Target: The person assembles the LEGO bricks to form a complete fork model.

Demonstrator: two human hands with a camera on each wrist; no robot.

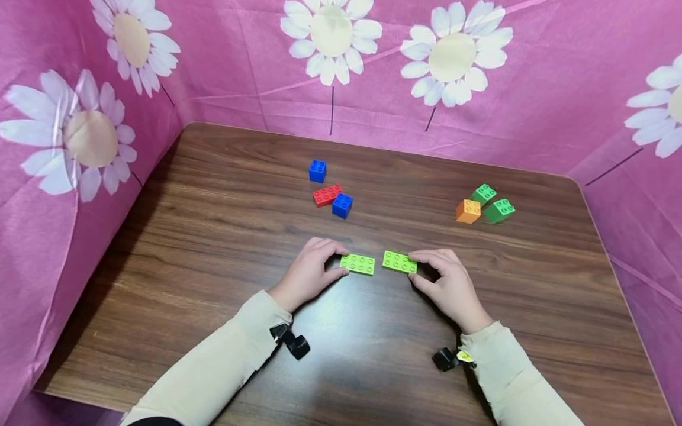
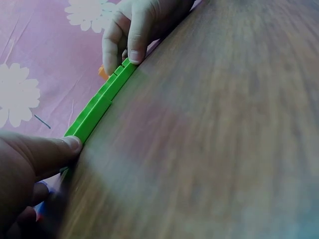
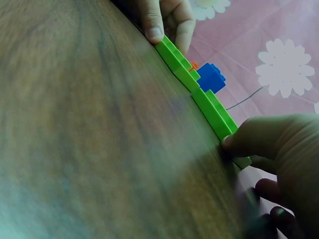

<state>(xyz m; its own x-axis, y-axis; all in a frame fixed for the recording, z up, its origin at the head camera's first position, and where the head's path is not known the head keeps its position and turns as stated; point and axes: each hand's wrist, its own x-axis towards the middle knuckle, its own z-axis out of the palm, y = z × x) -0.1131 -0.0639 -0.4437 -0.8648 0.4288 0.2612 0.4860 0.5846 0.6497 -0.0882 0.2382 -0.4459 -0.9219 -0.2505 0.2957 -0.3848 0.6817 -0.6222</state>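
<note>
Two flat lime-green toy bricks lie near the middle of the wooden table, end towards end with a small gap between them in the head view. My left hand [image 1: 311, 271] pinches the outer end of the left lime brick [image 1: 358, 264] between thumb and fingers. On the other side my right hand [image 1: 446, 283] pinches the outer end of the right lime brick [image 1: 398, 262]. Both bricks have their studs facing up. From the left wrist, the left thumb [image 2: 73, 144] shows against its brick's long side; the right wrist view has the right thumb [image 3: 228, 141] likewise.
Beyond the left hand are a blue brick [image 1: 317, 171], a red brick [image 1: 327, 195] and a second blue brick [image 1: 342, 205]. An orange brick [image 1: 468, 211] and two green bricks, one at the back [image 1: 483, 193], one in front [image 1: 499, 210], stand farther right. Pink flowered cloth [image 1: 229, 65] surrounds the table.
</note>
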